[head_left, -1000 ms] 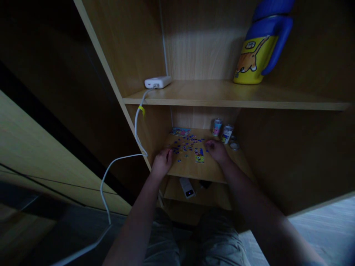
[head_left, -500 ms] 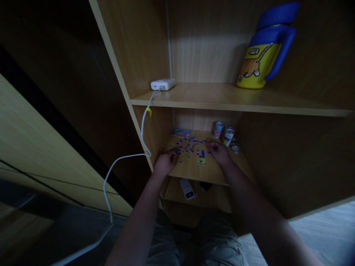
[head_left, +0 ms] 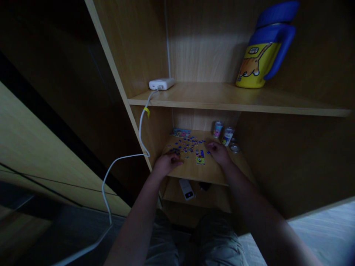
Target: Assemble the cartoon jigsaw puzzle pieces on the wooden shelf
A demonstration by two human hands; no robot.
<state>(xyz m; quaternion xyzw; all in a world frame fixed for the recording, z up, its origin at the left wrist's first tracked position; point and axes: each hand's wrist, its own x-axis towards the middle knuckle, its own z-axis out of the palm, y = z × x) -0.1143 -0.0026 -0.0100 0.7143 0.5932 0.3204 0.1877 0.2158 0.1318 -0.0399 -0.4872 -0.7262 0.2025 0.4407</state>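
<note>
Many small blue and multicoloured jigsaw puzzle pieces lie scattered on the lower shelf. My left hand rests over their near left edge, thumb and fingers apart around the loose pieces there; I see nothing held in it. To the right, my right hand hovers by the shelf with its fingers curled together, and what is in them, if anything, is hidden. Between the hands lies a joined puzzle section in blue and yellow. Another joined strip with cartoon figures lies at the back left.
Two printed tins stand at the back right, beside round metal lids. Above, the upper shelf holds a white power bank with a hanging cable and a blue-yellow jug. A phone-like device lies below.
My left hand has moved slightly right and nearer, its thumb stretching out over a loose piece that showed before. My right hand stays almost where it was.
</note>
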